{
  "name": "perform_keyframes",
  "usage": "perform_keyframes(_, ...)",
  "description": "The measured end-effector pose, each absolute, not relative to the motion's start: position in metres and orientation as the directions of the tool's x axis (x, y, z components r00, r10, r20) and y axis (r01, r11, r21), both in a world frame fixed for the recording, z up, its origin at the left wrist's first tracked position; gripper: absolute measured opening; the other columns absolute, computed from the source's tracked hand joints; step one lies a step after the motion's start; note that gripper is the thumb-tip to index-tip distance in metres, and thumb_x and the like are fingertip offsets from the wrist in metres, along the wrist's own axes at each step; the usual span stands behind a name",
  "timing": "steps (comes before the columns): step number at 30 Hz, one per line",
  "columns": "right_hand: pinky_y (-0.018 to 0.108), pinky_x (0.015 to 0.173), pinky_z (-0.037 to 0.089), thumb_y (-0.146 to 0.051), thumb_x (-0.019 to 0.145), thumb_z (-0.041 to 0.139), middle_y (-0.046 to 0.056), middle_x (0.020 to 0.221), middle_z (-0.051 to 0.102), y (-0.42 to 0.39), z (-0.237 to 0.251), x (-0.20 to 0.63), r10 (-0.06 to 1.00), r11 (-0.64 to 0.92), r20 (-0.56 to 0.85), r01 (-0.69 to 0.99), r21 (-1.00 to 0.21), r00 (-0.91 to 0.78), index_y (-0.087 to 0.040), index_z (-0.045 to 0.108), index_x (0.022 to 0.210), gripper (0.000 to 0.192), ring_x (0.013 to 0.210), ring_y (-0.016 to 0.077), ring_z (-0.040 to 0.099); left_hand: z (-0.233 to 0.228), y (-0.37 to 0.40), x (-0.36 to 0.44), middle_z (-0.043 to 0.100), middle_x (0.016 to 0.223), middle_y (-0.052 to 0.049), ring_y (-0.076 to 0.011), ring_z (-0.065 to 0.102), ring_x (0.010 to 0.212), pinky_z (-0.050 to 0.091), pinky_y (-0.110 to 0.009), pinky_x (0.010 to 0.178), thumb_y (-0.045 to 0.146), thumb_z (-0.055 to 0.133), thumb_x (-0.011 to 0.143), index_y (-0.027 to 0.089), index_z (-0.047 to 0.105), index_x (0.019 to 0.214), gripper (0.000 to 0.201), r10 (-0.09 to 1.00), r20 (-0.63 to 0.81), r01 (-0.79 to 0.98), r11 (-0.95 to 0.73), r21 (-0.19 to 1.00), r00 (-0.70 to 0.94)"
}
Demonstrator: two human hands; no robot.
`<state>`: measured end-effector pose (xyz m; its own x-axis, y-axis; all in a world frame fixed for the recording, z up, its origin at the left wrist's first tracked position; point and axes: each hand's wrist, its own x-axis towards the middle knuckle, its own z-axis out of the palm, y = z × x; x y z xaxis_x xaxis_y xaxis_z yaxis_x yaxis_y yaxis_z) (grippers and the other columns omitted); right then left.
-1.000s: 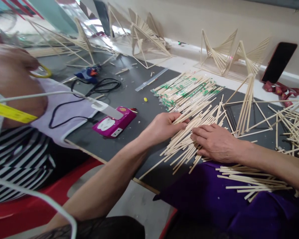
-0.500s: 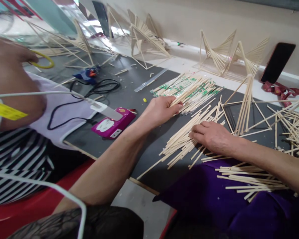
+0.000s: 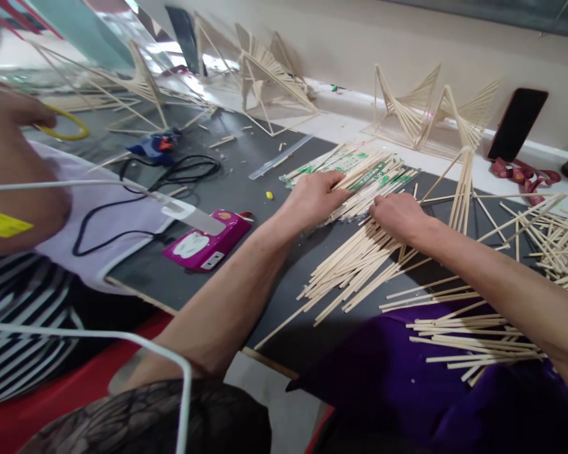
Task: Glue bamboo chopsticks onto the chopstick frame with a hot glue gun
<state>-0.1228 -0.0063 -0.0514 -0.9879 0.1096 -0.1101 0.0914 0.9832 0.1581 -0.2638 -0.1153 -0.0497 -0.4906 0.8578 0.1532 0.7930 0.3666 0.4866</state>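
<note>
On wrapped chopsticks [image 3: 360, 173]: left hand [image 3: 315, 198] fingers gripping bundle, right hand [image 3: 397, 214] flat, mat edge near.

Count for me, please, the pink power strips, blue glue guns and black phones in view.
Pink power strip: 1
Blue glue gun: 1
Black phone: 1
Total: 3
</note>
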Motion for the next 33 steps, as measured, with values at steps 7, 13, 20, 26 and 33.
perform_keyframes(7,0.033,0.067,0.047,-0.006,0.091,0.041,0.016,0.096,0.07,-0.001,-0.054,-0.128,0.015,0.98,-0.158,-0.017,0.2,-0.987,-0.01,0.071,0.1,0.032,0.091,0.0269,0.067,-0.056,-0.124,-0.252,0.044,0.057,0.003,-0.0132,0.041,0.058,0.027,-0.028,0.058,0.028,0.05,0.077,0.018,0.056,0.069,0.014,0.902,0.095,0.784,0.31,0.538,-0.422)
perform_keyframes(13,0.032,0.062,0.045,-0.004,0.09,0.037,0.017,0.099,0.069,0.003,-0.05,-0.132,-0.013,0.976,-0.152,-0.046,0.214,-0.988,-0.01,0.07,0.102,0.035,0.087,0.0258,0.068,-0.058,-0.134,-0.253,0.045,0.057,0.003,-0.0126,0.042,0.058,0.03,-0.027,0.058,0.028,0.051,0.079,0.018,0.056,0.067,0.017,0.899,0.083,0.765,0.313,0.563,-0.429)
perform_keyframes(20,0.032,0.06,0.04,-0.004,0.089,0.038,0.015,0.091,0.069,0.007,-0.051,-0.128,-0.064,0.972,-0.132,-0.091,0.215,-0.989,-0.01,0.065,0.106,0.033,0.084,0.0253,0.067,-0.063,-0.15,-0.255,0.051,0.056,0.003,-0.0137,0.047,0.057,0.032,-0.026,0.057,0.032,0.051,0.081,0.017,0.066,0.084,0.021,0.895,-0.014,0.737,0.375,0.562,-0.445)
perform_keyframes(26,0.029,0.059,0.038,-0.006,0.086,0.043,0.011,0.097,0.067,-0.007,-0.033,-0.099,0.009,0.995,-0.008,0.008,0.1,-1.0,-0.013,0.061,0.099,0.024,0.081,0.0205,0.063,-0.068,-0.159,-0.246,0.065,0.071,-0.003,-0.0171,0.057,0.067,0.037,-0.027,0.063,0.028,0.047,0.084,0.017,0.067,0.097,0.027,0.908,0.008,0.83,0.379,0.41,-0.418)
perform_keyframes(33,0.024,0.055,0.044,-0.013,0.077,0.052,-0.002,0.069,0.061,-0.012,-0.005,-0.065,0.403,0.604,0.215,0.082,-0.793,-0.889,-0.017,0.052,0.103,0.025,0.063,0.0118,0.062,-0.06,-0.162,-0.229,0.072,0.102,-0.012,-0.0291,0.064,0.092,0.045,-0.035,0.072,0.031,0.05,0.084,0.019,0.067,0.117,0.039,0.898,-0.025,0.877,0.434,0.206,-0.439)
